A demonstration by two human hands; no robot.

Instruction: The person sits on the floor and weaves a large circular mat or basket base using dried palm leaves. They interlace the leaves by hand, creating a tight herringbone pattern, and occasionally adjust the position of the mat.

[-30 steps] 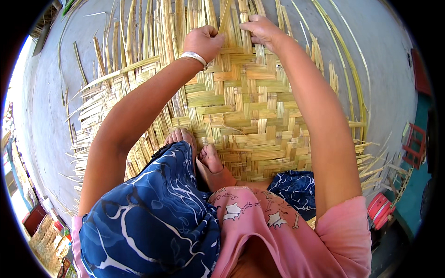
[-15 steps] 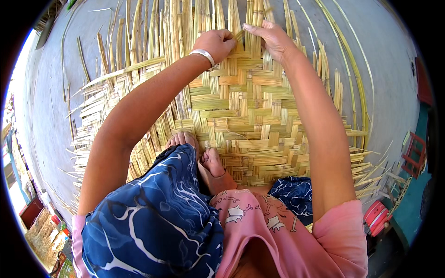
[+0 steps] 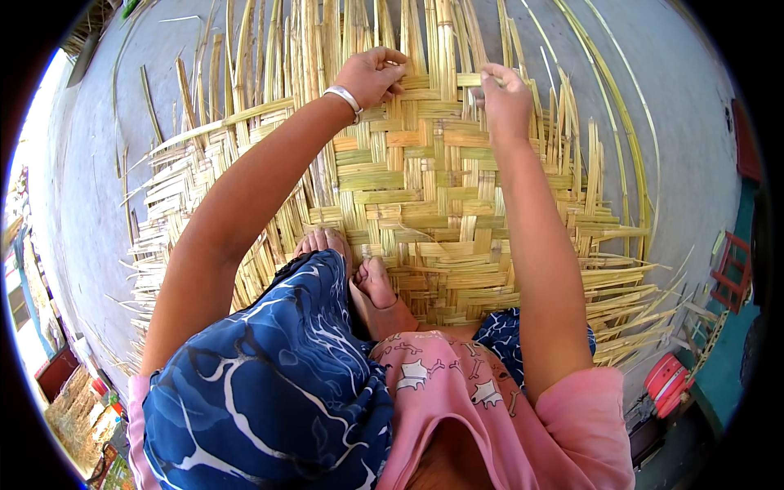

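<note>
A partly woven mat (image 3: 425,175) of split yellow-green cane lies on the floor under me. At its far edge, a cross strip (image 3: 468,80) runs between my hands, passing among the upright strips. My right hand (image 3: 508,102) pinches this strip near its right end, thumb and fingers closed. My left hand (image 3: 371,77), with a white bangle (image 3: 345,100) on the wrist, is curled at the strip's left end; its fingertips are bent around it, the grip partly hidden. Unwoven upright strips (image 3: 445,41) stretch away beyond both hands.
My bare feet (image 3: 376,282) rest on the mat, beside my blue patterned cloth (image 3: 269,367). Loose long green strips (image 3: 621,122) lie on the grey floor (image 3: 686,139) at right. A red-brown chair-like frame (image 3: 731,273) and a red round object (image 3: 668,382) stand at far right.
My right hand has moved right and nearer, off the upright strips. My left hand has shifted slightly left. The cross strip now lies straight between them, and the bent upright strips lie farther down.
</note>
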